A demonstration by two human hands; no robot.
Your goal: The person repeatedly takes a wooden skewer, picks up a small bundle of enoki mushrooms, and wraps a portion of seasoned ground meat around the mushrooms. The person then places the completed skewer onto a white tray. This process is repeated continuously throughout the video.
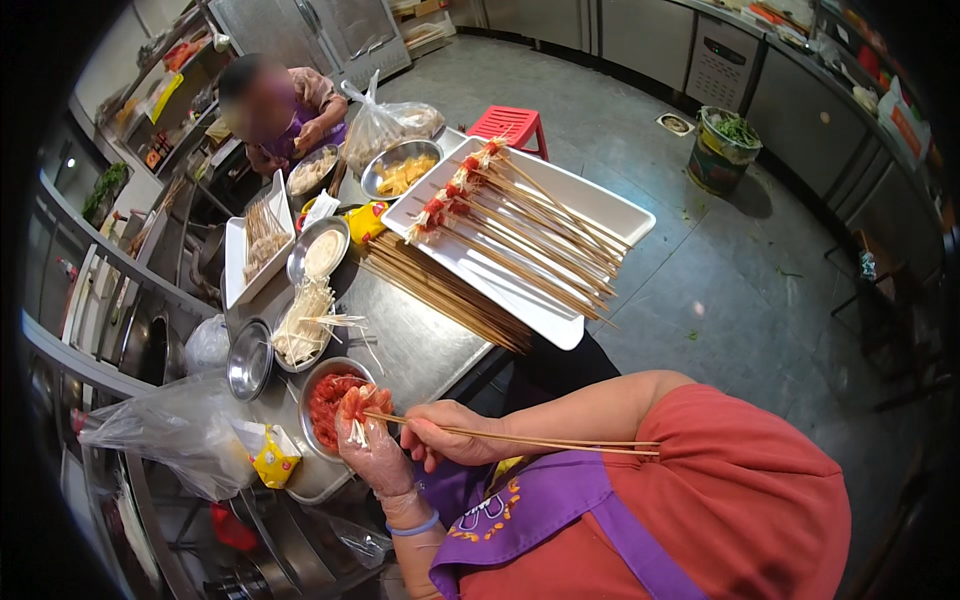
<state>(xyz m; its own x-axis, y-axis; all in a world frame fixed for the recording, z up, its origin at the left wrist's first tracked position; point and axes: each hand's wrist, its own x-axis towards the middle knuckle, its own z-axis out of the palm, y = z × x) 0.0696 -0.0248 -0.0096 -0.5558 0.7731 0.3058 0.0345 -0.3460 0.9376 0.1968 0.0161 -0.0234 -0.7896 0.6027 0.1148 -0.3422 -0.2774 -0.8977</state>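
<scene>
My left hand (381,461), in a clear plastic glove, pinches a slice of red meat (373,399) wrapped around white enoki mushrooms. In my right hand (454,431), which is bare, are two bamboo skewers (555,442); their tips meet the meat roll, though how deep they go is hard to tell. Right behind the left hand sits a steel bowl of red meat slices (330,397). Enoki mushrooms (304,330) are heaped in another bowl beyond it. A white tray (630,221) carries several finished-looking skewers with red and white rolls (454,191) at one end.
Loose bamboo skewers (442,292) lie on the steel table (397,330) beside the tray. An empty steel bowl (251,360), a yellow packet (275,457) and a plastic bag (172,427) are at the left. Across the table another person (300,127) handles food. A red stool (510,124) stands behind.
</scene>
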